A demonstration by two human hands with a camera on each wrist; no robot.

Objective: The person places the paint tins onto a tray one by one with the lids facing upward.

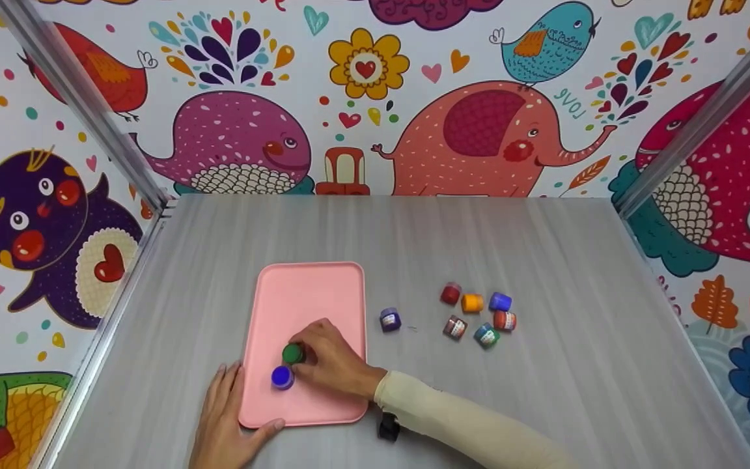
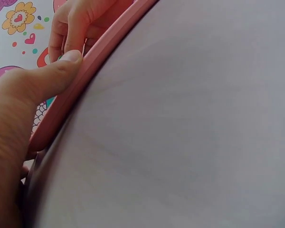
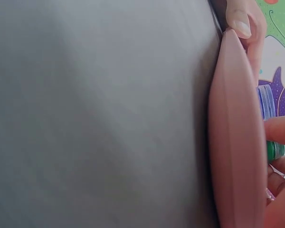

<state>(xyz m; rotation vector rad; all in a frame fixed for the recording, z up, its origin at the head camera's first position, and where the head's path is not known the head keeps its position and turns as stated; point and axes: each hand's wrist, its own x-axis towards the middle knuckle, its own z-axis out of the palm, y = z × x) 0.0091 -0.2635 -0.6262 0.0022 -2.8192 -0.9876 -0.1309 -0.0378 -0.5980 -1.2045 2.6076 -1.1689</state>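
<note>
A pink tray (image 1: 310, 293) lies on the table. My right hand (image 1: 333, 361) is over it and pinches a green-lidded paint jar (image 1: 293, 354) between thumb and fingers. Just nearer stands a blue-lidded paint jar (image 1: 282, 378), upright on the tray and close to the green one. Both jars also show past the tray's rim in the right wrist view, partly hidden. At the tray's near left corner rests my left hand (image 1: 224, 417), its fingers straight along the left side and its thumb (image 2: 61, 71) on the near rim.
Right of the tray, a dark purple-blue paint jar (image 1: 390, 320) sits alone on the table. Farther right, several more jars lie in a loose group, among them a yellow-orange jar (image 1: 472, 303) and a green jar (image 1: 487, 335). Printed panels (image 1: 349, 130) enclose the table.
</note>
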